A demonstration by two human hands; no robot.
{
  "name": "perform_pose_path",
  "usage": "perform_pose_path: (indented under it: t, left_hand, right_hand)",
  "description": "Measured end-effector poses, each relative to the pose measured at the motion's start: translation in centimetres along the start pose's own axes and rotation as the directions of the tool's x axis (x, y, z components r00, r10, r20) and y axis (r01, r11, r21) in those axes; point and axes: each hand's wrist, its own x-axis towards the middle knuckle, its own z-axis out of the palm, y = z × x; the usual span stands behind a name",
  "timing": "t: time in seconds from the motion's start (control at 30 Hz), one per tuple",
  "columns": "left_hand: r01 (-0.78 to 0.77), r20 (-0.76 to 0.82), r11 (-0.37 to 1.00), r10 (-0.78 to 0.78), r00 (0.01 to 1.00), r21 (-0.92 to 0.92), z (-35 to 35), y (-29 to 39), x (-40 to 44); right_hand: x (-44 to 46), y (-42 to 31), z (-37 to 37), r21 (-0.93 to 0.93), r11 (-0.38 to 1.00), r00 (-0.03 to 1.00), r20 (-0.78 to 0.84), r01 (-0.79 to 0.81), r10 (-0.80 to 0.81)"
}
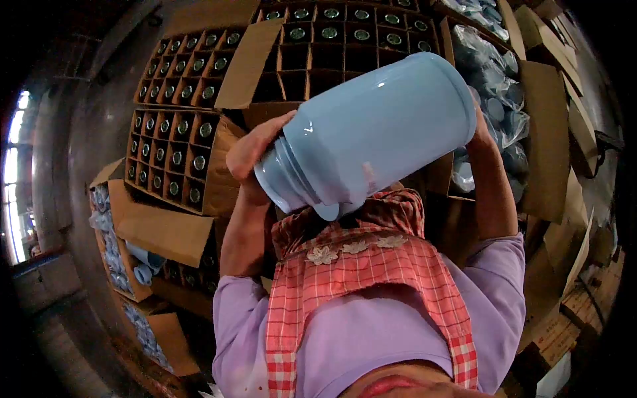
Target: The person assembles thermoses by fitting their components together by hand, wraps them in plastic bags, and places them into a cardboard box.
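A large light blue thermos flask (385,126) lies tilted across my chest, held up between both hands. Its narrower, ringed neck end points to the lower left and its wide round base to the upper right. My left hand (259,149) is closed around the neck end, fingers partly behind it. At the base, my right hand (479,126) grips the far edge; most of its fingers are hidden by the flask. Behind the flask is an open carton with cardboard dividers (326,58), some cells holding round shiny bottle tops and others dark.
More divided cartons (176,152) with shiny round tops stand at the left. An open box (491,106) at the right holds blue parts in clear plastic. Cardboard flaps (249,63) stick up around me. Lower left, another box (142,265) has blue pieces.
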Motion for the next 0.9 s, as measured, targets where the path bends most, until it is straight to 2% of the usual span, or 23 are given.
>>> perform_pose_path:
  t: [0.07, 0.1, 0.17, 0.2, 0.23, 0.27, 0.3, 0.37, 0.4, 0.43, 0.47, 0.53, 0.57, 0.63, 0.67, 0.7, 0.77, 0.8, 0.83, 0.9]
  left_hand:
    - [-0.142, -0.007, 0.976, 0.146, 0.989, 0.164, 0.5, 1.5, 0.2]
    - [-0.206, 0.017, 0.964, 0.206, 0.978, 0.169, 0.5, 2.4, 0.2]
    - [-0.337, 0.065, 0.926, 0.331, 0.941, 0.17, 0.5, 3.5, 0.1]
    - [-0.312, 0.163, 0.946, 0.296, 0.941, 0.084, -0.1, 4.0, -0.3]
    - [-0.16, 0.211, 0.977, 0.188, 0.959, -0.144, -0.5, 5.0, -0.8]
    - [0.016, 0.283, 0.936, 0.09, 0.955, -0.352, -1.0, 6.2, -1.2]
    - [0.203, 0.375, 0.827, 0.01, 0.927, -0.524, -1.3, 6.7, -1.4]
    - [0.313, 0.248, 0.752, -0.204, 0.947, -0.58, -0.9, 4.5, -2.0]
    - [0.477, 0.25, 0.694, -0.408, 0.878, -0.54, -0.6, 4.1, -2.2]
    - [0.594, 0.284, 0.607, -0.532, 0.797, -0.529, -0.4, 3.6, -2.0]
    - [0.693, 0.312, 0.499, -0.644, 0.698, -0.52, -0.2, 3.2, -1.9]
    - [0.813, 0.461, 0.259, -0.716, 0.524, -0.521, -0.5, 2.0, -1.3]
    - [0.875, 0.586, 0.316, -0.652, 0.481, -0.366, -1.9, 1.1, -0.2]
    - [0.877, 0.691, 0.233, -0.544, 0.476, -0.421, -3.3, -1.2, -1.8]
    - [0.86, 0.706, 0.197, -0.5, 0.502, -0.471, -4.0, -1.7, -2.4]
    - [0.836, 0.694, 0.151, -0.491, 0.526, -0.527, -4.6, -2.1, -3.3]
    - [0.671, 0.516, 0.057, -0.593, 0.618, -0.739, -5.2, -1.8, -5.2]
    - [0.561, 0.409, 0.031, -0.651, 0.64, -0.827, -5.4, -1.6, -6.1]
    - [0.449, 0.306, 0.011, -0.717, 0.626, -0.894, -5.5, -1.7, -7.0]
    - [0.282, 0.156, 0.006, -0.821, 0.549, -0.96, -6.2, -2.8, -7.9]
  right_hand:
    - [0.0, -0.8, 0.2, -0.019, 0.999, 0.999, -0.024, -0.042, 0.042]
    - [0.4, -1.1, 0.0, -0.101, 0.993, 0.998, -0.018, -0.056, 0.055]
    - [2.7, 0.9, -1.5, -0.028, 0.998, 0.999, -0.018, -0.049, 0.048]
    - [5.0, 5.2, -3.3, 0.126, 0.992, 0.999, -0.019, -0.03, 0.033]
    - [5.3, 6.1, -3.6, 0.195, 0.981, 0.999, 0.055, -0.009, -0.002]
    - [5.6, 6.8, -3.8, 0.265, 0.964, 0.991, 0.127, 0.002, -0.037]
    - [4.3, 4.6, -2.2, 0.257, 0.966, 0.958, 0.272, 0.019, -0.091]
    - [-0.5, -3.2, 3.9, 0.15, 0.911, 0.78, 0.476, 0.383, -0.406]
    - [1.2, -2.1, 4.7, 0.304, 0.872, 0.606, 0.629, 0.384, -0.486]
    - [1.3, -2.2, 6.3, 0.229, 0.915, 0.642, 0.656, 0.331, -0.396]
    - [1.7, -2.3, 7.7, 0.337, 0.909, 0.626, 0.661, 0.246, -0.414]
    - [3.7, -3.1, 9.1, 0.328, 0.868, 0.523, 0.698, 0.374, -0.489]
    - [3.9, -3.6, 9.6, 0.325, 0.845, 0.473, 0.716, 0.426, -0.514]
    - [3.4, -5.3, 11.1, 0.289, 0.903, 0.708, 0.561, 0.318, -0.429]
    - [3.2, -6.2, 11.0, 0.31, 0.934, 0.867, 0.401, 0.176, -0.296]
    - [3.5, -5.0, 11.3, 0.465, 0.869, 0.929, 0.221, 0.167, -0.297]
    - [1.6, -2.5, 10.8, 0.062, 0.988, 0.894, 0.422, 0.141, -0.155]
    - [-0.7, -1.4, 11.2, -0.11, 0.959, 0.81, 0.565, 0.26, -0.154]
    - [-3.5, 0.3, 11.9, -0.252, 0.888, 0.711, 0.694, 0.384, -0.111]
    - [-8.4, 4.3, 13.3, -0.173, 0.604, 0.371, 0.903, 0.778, -0.218]
